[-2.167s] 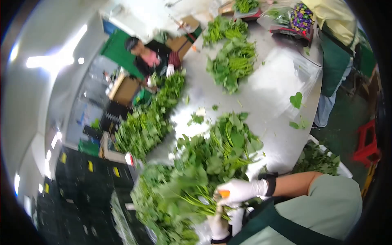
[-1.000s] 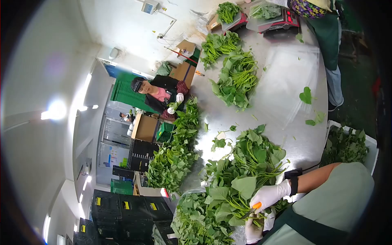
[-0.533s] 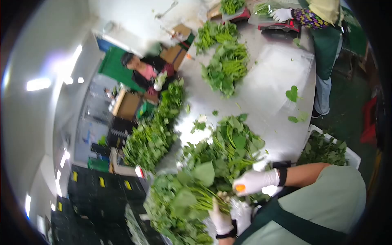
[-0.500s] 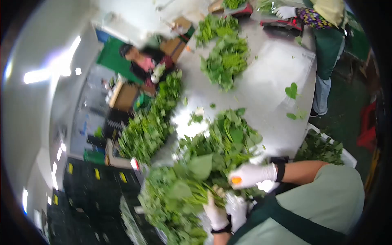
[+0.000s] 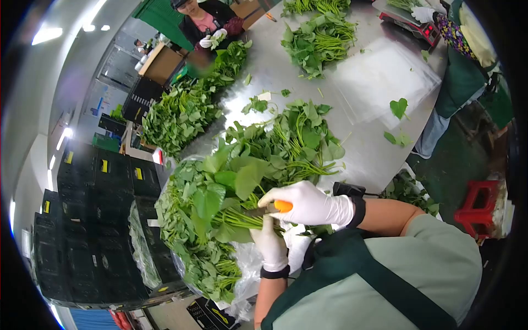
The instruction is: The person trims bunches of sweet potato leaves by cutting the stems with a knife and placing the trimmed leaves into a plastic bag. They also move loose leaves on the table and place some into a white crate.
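In my gloved left hand [image 5: 270, 243] I grip a bunch of leafy green stems [image 5: 234, 219], its broad leaves pointing up and away. My gloved right hand [image 5: 311, 204] is closed on a small knife [image 5: 283, 206] with an orange handle. The short blade lies across the stems, close above my left fingertips. Below and left of the bunch is a pile of greens [image 5: 192, 258] beside clear plastic. Another heap of leafy stems [image 5: 300, 137] lies just beyond my hands on the metal table [image 5: 363, 159].
Across the table, a person [image 5: 206, 25] in gloves handles greens behind a long heap [image 5: 187, 110]. Clear plastic sheets [image 5: 385, 80] lie at the right. Another worker's gloved hand [image 5: 422, 15] is by a red scale [image 5: 410, 27]. Black crates [image 5: 82, 220] are stacked left; a red stool [image 5: 477, 206] stands right.
My right hand has come in close to my left, bringing the knife blade to the stems. The camera view has shifted, so the table and heaps appear higher and the picture is sharper.
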Motion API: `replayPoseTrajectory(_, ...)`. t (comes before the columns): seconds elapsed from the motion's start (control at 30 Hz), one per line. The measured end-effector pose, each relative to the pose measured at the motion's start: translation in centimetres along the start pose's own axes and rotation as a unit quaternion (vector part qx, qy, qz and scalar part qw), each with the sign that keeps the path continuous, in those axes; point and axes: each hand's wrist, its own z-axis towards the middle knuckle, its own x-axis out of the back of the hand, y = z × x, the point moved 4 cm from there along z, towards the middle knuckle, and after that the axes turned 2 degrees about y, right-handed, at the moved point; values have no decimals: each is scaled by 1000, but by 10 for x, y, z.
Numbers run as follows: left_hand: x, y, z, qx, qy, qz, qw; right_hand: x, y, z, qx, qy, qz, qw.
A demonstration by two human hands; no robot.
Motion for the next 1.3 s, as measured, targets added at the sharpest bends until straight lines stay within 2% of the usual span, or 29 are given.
replayPoseTrajectory(0.03,1,-3,-1,6,4,11,1000,-4,-2,4,29,20,-4,999)
replayPoseTrajectory(0.07,8,-8,-4,25,0,48,999,-3,-9,6,9,11,-45,999)
replayPoseTrajectory(0.1,14,-11,-6,-60,-28,252,965,-5,-8,7,-10,-3,-114,993)
replayPoseTrajectory(0.13,19,-19,-7,-69,-31,291,954,-12,1,5,10,16,-145,989)
replayPoseTrajectory(0.17,-3,-8,-9,-115,4,78,990,-17,7,4,23,14,-173,985)
replayPoseTrajectory(0.2,-1,-13,-11,-99,11,72,992,-20,11,3,51,35,-197,978)
replayPoseTrajectory(0.23,-5,-6,-19,-160,-9,226,961,-23,11,3,68,51,-214,973)
replayPoseTrajectory(0.3,-9,-8,-24,-41,22,68,997,-22,13,3,81,61,-234,967)
replayPoseTrajectory(0.37,3,-18,-24,-1,25,101,995,-26,15,-4,96,64,-224,968)
replayPoseTrajectory(0.4,6,-22,-23,20,29,120,992,-24,19,-5,59,44,-186,980)
replayPoseTrajectory(0.43,7,-22,-25,19,29,122,992,-23,21,-4,28,24,-147,988)
replayPoseTrajectory(0.5,5,-25,-22,22,23,59,998,-23,27,-5,23,15,-128,991)
replayPoseTrajectory(0.57,4,-25,-17,-5,-8,37,999,-23,26,-6,12,-60,-118,991)
replayPoseTrajectory(0.63,16,-34,-7,-33,-3,69,997,-22,19,-9,7,-137,-104,985)
replayPoseTrajectory(0.7,8,-28,-8,-60,-16,79,995,-22,19,-8,40,-94,-106,989)
replayPoseTrajectory(0.77,1,-26,-5,-90,-28,85,992,-7,5,1,-4,-25,-130,991)
replayPoseTrajectory(0.8,6,-36,-3,-67,-9,107,992,-13,15,2,-2,-53,-195,979)
replayPoseTrajectory(0.83,19,-49,-4,-41,11,131,991,-16,23,3,0,-50,-195,979)
replayPoseTrajectory(0.87,47,-80,10,-5,-56,120,991,-20,28,3,32,-71,-212,974)
replayPoseTrajectory(0.9,34,-70,5,-5,-57,120,991,-23,32,1,64,-93,-231,967)
replayPoseTrajectory(0.97,5,-43,-10,-2,22,27,999,-22,34,-1,71,-96,-220,968)
replayPoseTrajectory(1.0,26,-64,1,22,-7,63,998,-23,33,-4,61,-105,-215,969)
replayPoseTrajectory(1.1,20,-62,-2,36,23,34,999,-27,39,-9,58,-113,-197,972)
replayPoseTrajectory(1.13,8,-46,-8,15,4,39,999,-29,40,-11,65,-108,-188,974)
replayPoseTrajectory(1.17,27,-60,-2,22,9,39,999,-30,40,-14,60,-114,-186,974)
replayPoseTrajectory(1.2,54,-78,12,-89,-43,227,969,-31,37,-16,73,-143,-172,972)
replayPoseTrajectory(1.23,66,-90,14,-193,-95,403,890,-32,35,-18,85,-172,-157,969)
replayPoseTrajectory(1.27,69,-91,13,-112,-83,322,937,-29,30,-22,96,-143,-139,975)
replayPoseTrajectory(1.3,69,-84,19,-305,-121,503,800,-22,29,-22,114,-126,-115,979)
